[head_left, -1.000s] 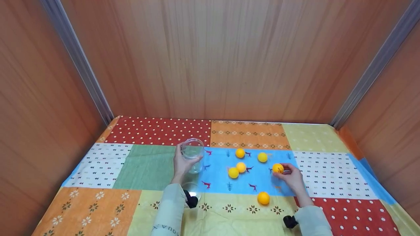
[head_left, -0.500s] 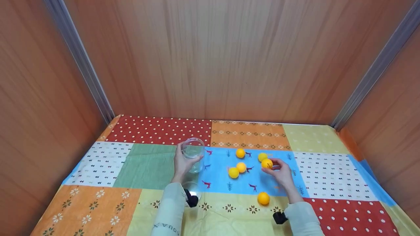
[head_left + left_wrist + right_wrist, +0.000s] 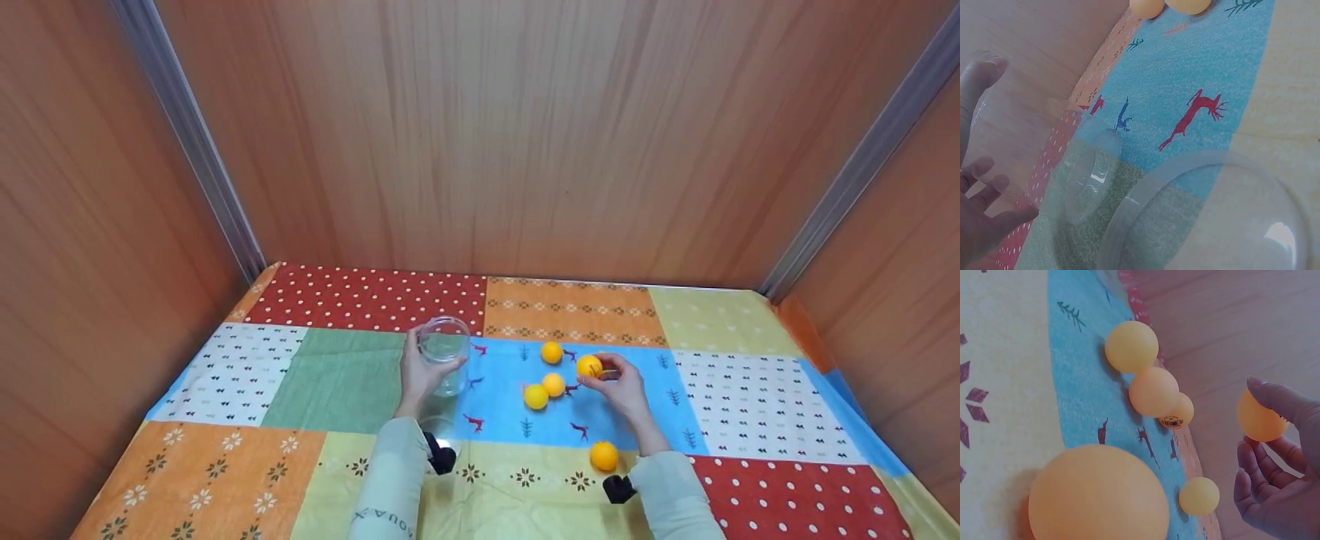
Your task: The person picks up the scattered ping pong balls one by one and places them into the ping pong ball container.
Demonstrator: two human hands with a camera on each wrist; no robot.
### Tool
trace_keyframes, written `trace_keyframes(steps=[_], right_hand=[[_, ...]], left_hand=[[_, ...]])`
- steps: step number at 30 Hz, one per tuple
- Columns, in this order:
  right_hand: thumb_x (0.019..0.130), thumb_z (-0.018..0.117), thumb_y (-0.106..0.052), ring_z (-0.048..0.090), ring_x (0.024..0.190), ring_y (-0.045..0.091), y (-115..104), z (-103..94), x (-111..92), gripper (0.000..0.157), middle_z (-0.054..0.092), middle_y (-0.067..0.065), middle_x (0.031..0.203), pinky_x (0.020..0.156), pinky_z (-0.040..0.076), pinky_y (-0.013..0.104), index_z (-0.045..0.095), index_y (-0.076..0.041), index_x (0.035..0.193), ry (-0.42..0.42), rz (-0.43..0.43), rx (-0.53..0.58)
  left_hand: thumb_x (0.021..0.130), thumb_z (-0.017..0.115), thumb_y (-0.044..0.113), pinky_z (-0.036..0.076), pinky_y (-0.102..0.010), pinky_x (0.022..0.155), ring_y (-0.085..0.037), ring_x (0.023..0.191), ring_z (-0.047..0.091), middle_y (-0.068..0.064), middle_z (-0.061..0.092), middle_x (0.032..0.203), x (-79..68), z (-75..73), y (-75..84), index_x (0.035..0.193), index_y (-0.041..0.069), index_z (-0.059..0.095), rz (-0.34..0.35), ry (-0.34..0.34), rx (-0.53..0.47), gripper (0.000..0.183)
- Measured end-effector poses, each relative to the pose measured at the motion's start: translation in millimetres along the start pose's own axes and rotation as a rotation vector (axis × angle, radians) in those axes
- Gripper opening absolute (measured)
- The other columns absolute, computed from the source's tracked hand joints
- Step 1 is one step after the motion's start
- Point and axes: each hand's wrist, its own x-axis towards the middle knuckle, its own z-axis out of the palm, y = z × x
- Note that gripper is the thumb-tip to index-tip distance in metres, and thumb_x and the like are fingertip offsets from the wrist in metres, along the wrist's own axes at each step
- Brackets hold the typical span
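A clear plastic jar (image 3: 452, 375), its mouth tilted upward, is gripped by my left hand (image 3: 417, 375) with fingers and thumb round its side. My right hand (image 3: 627, 391) pinches an orange ping-pong ball (image 3: 589, 366) between thumb and fingers, above the blue patch of the cloth. Left of it lie a yellow ball (image 3: 535, 397) and a pale orange ball (image 3: 553, 385), side by side, with another orange ball (image 3: 551, 352) farther back. A second yellow ball (image 3: 1199, 496), seen in the right wrist view, is mostly hidden behind my right hand in the head view.
One more orange ball (image 3: 603, 456) lies nearer the front, beside the right wrist camera. A clear round lid (image 3: 1230, 160) rests on the cloth below the left wrist. The patchwork tablecloth (image 3: 352, 382) ends at wooden panels (image 3: 480, 150) behind and on both sides.
My right hand has moved left with the orange ping-pong ball, passing in front of the back yellow ball. My left hand and the jar have stayed nearly still.
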Motion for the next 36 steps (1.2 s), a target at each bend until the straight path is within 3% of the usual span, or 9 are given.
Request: trace_keyframes(steps=[12,21,30,36], right_hand=[[0.070,0.074,-0.024,0.050,0.087,0.026,-20.3,19.8,7.2,0.051,0.054,0.012,0.104,0.078,0.042,0.032,0.055,-0.004,0.114,-0.045,-0.031,0.005],[0.074,0.072,-0.017,0.049,0.088,0.025,-31.7,31.1,9.4,0.046,0.052,0.010,0.106,0.080,0.044,0.032,0.053,-0.005,0.114,-0.073,-0.014,0.013],[0.071,0.074,-0.022,0.049,0.088,0.025,-40.0,41.4,11.8,0.048,0.053,0.009,0.104,0.075,0.045,0.026,0.055,-0.006,0.112,-0.111,-0.045,0.047],[0.072,0.073,-0.022,0.049,0.088,0.025,-47.8,48.3,13.2,0.047,0.053,0.010,0.106,0.080,0.044,0.030,0.055,-0.006,0.113,-0.123,-0.053,0.035]], left_hand=[[0.062,0.081,0.023,0.035,-0.048,0.093,-0.028,0.114,0.042,-0.011,0.046,0.124,-1.0,-1.0,0.9,0.121,0.014,0.038,0.012,-0.002,-0.011,0.073],[0.064,0.079,0.018,0.034,-0.048,0.094,-0.027,0.116,0.040,-0.007,0.045,0.125,-1.7,0.4,4.6,0.121,0.017,0.038,-0.028,0.002,-0.016,0.070],[0.062,0.081,0.021,0.035,-0.047,0.093,-0.028,0.116,0.041,-0.007,0.045,0.124,-1.1,-0.5,4.9,0.122,0.014,0.039,-0.024,-0.001,-0.013,0.073],[0.063,0.080,0.018,0.035,-0.048,0.092,-0.031,0.116,0.040,-0.009,0.044,0.125,-0.8,0.1,4.2,0.122,0.013,0.039,-0.022,-0.001,-0.025,0.072]])
